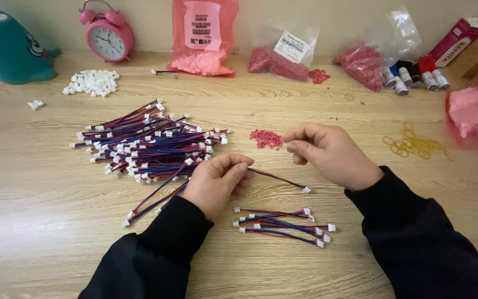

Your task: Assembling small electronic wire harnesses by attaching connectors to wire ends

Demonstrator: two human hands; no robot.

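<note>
Clutter lines the back edge of the wooden table [316, 111]: a teal whale-shaped container [6, 50] at the far left, a pink alarm clock [108, 34], then a pink plastic bag [203, 36] standing against the wall and two clear bags of small red pieces [275, 61]. A row of tape rolls [413, 75] and a red box [460, 39] sit at the far right. Loose white connector housings [92, 82] form a small heap near the clock, and yellow rubber bands [416, 144] lie scattered to the right.

Nearer in, a big pile of red-and-blue wire leads [150, 144] with white plugs spreads left of centre, partly under the left hand. A small pile of red bits [265, 138] lies just beside the right hand's fingertips. Below the hands, a short bundle of finished leads [283, 224] rests on the table.

Both forearms come in from the bottom in black sleeves. The left hand [217, 180] is curled, fingers pinched shut on one single wire lead [280, 180], which runs out to the right and ends in a white plug lying on the table. The right hand [330, 152] hovers just above the table, thumb and forefinger pressed together; whether a red bit sits between them is too small to tell.
</note>
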